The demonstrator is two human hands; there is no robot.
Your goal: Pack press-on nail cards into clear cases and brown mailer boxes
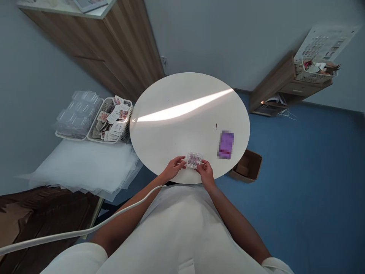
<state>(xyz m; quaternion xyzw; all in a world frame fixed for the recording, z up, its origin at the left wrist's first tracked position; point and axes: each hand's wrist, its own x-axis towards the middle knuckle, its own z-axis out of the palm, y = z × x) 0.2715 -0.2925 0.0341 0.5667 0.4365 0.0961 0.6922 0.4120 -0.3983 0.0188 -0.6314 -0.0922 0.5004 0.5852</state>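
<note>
Two bare hands meet at one clear box (194,160) at the lower middle of the frame, on the near part of a round white surface (171,93). The right hand (205,171) grips the box's right edge between thumb and fingers; the left hand (175,168) has its fingers part curled at the left edge, and whether it grasps anything cannot be told. Small purplish pieces show in the box, too small to count surely. To the right of it on the surface lie one pixelated purple item (226,145) and one tiny dark red piece (216,126). Two baskets stand side by side at left, one with clear cases (78,110), one heaped with printed cards (114,118), above a stack of translucent sheets (85,165). One white cable (85,231) crosses from the lower left over the left forearm. One cardboard carton (256,169) sits on the blue floor (302,182), partly hidden by the surface. A bright band of light streaks the surface; wood-grain cabinets stand upper left (125,42) and upper right (270,82) against pale walls (216,38).
</note>
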